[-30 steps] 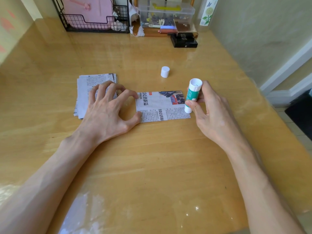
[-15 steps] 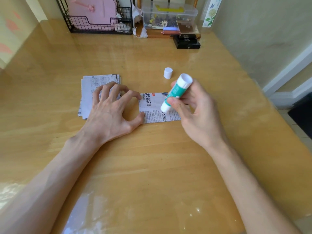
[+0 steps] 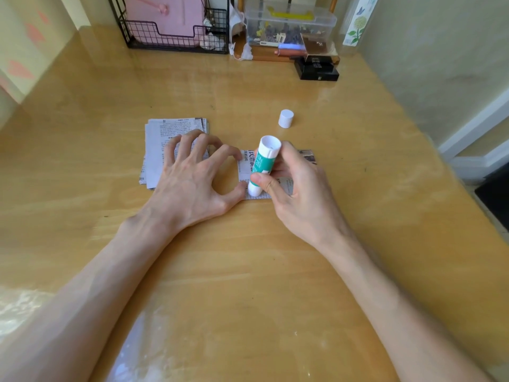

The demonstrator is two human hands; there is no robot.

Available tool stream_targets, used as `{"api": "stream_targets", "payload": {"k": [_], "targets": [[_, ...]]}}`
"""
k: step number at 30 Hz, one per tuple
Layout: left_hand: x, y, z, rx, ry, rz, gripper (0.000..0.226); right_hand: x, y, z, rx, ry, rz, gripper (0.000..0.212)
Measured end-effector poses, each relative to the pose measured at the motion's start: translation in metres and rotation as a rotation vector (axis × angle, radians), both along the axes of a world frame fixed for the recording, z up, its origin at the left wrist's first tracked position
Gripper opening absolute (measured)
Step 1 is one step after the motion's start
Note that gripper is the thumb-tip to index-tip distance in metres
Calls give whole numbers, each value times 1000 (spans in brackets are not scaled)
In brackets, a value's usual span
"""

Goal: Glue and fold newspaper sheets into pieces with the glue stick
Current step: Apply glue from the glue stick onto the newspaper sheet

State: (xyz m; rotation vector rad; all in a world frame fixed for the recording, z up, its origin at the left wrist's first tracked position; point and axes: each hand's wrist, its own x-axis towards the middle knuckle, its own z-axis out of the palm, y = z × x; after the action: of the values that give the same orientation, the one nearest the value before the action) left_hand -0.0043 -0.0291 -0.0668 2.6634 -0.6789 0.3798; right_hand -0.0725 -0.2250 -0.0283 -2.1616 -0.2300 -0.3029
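A small newspaper sheet (image 3: pixel 286 186) lies flat on the wooden table (image 3: pixel 248 271), mostly covered by my hands. My right hand (image 3: pixel 297 194) grips a green and white glue stick (image 3: pixel 263 164), uncapped, its lower end pressed on the sheet near the left edge. My left hand (image 3: pixel 190 175) has its fingers spread, with fingertip and thumb pinning the sheet's left edge. Under that hand lies a stack of newspaper pieces (image 3: pixel 159 144). The white cap (image 3: pixel 286 118) stands on the table behind the sheet.
At the back stand a black wire rack (image 3: pixel 176 42) with a pink item, a clear plastic box (image 3: pixel 289 26) of small things, and black boxes (image 3: pixel 316 68). A wall runs along the right side; the table's right edge drops to the floor.
My right hand has carried the glue stick leftward across the sheet, from its right edge to near its left edge. My left hand stays on the sheet's left edge.
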Motion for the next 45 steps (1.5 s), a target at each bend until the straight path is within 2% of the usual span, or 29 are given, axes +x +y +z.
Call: {"api": "stream_targets", "payload": {"k": [9, 29, 34, 38, 41, 45], "targets": [[0, -1, -2, -25, -36, -9, 55, -1, 5, 3, -214, -109, 34, 26], [0, 1, 1, -19, 1, -12, 55, -4, -33, -1, -214, -20, -81, 21], [0, 0, -1, -13, 4, -12, 56, -5, -30, 3, -109, -105, -116, 21], [0, 0, 0, -22, -2, -14, 56, -3, -26, 8, 32, -223, -241, 23], [0, 1, 0, -27, -7, -16, 55, -1, -33, 8, 91, -237, -313, 24], [1, 1, 0, -20, -1, -14, 56, -1, -28, 3, 144, -147, -180, 24]]}}
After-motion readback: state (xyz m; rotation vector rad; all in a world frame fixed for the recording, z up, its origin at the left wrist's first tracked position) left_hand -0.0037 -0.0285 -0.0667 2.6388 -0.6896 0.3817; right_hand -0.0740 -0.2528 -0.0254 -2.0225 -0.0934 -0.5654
